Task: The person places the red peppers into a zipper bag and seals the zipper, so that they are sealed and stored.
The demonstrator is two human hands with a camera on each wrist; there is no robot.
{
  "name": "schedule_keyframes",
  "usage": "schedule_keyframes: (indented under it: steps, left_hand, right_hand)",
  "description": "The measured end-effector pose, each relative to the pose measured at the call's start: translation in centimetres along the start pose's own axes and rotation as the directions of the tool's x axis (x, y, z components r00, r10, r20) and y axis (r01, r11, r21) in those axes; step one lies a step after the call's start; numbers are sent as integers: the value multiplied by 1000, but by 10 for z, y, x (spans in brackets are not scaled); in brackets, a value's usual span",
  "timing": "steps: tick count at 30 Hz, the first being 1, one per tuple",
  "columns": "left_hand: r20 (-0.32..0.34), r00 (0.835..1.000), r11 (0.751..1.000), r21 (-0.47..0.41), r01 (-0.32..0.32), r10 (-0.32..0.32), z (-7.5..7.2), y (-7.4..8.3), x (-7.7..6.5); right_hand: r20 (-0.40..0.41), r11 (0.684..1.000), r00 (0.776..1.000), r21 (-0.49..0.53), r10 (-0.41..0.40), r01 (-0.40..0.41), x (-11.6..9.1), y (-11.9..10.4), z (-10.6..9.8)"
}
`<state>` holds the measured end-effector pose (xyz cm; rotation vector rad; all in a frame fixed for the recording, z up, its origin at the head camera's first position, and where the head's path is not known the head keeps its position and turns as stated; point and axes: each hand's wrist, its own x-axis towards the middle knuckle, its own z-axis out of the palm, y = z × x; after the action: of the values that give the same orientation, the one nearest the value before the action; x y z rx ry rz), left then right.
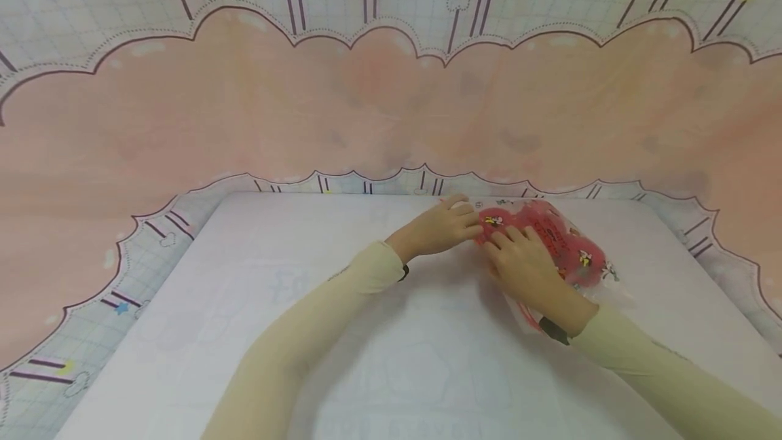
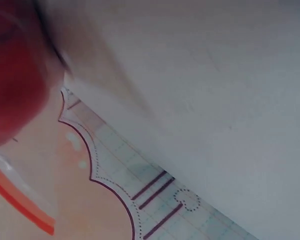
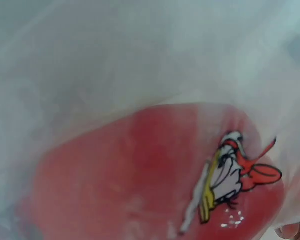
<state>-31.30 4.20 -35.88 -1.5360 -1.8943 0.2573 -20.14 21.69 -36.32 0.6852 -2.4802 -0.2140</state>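
Note:
A clear plastic zip bag (image 1: 571, 250) printed with cartoon ducks lies toward the far right of the white table. Through the film shows a bulky, rounded red thing (image 3: 140, 170), its kind hidden by the print and folds. At the bag's left edge my left hand (image 1: 441, 226) pinches the plastic with bent fingers. Just right of it, my right hand (image 1: 527, 269) grips the same edge, knuckles up and fingertips beside the left ones. An orange-red strip (image 2: 22, 204) along the bag's mouth shows in the left wrist view.
The white tabletop (image 1: 232, 318) stretches left and in front of the bag. Behind its far edge hangs a peach cloth (image 1: 366, 114) with a scalloped pattern, which also runs down both sides of the table.

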Motion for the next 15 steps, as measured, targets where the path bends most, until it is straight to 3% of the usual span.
schedule_keyframes:
  steps: [3, 7, 15]
  left_hand:
    - [-33, 998, 997, 53, -59, 61, -6, 5, 1]
    - [-35, 998, 992, 113, -54, 58, -5, 5, 0]
    - [-3, 1000, 989, 144, -16, 16, 9, -8, -2]
  right_hand:
    - [-4, 999, 1000, -42, -8, 8, 0, 0, -1]
    - [6, 996, 1000, -83, -24, 24, 2, -2, -3]
    - [88, 991, 995, -123, -40, 51, 6, -6, -9]
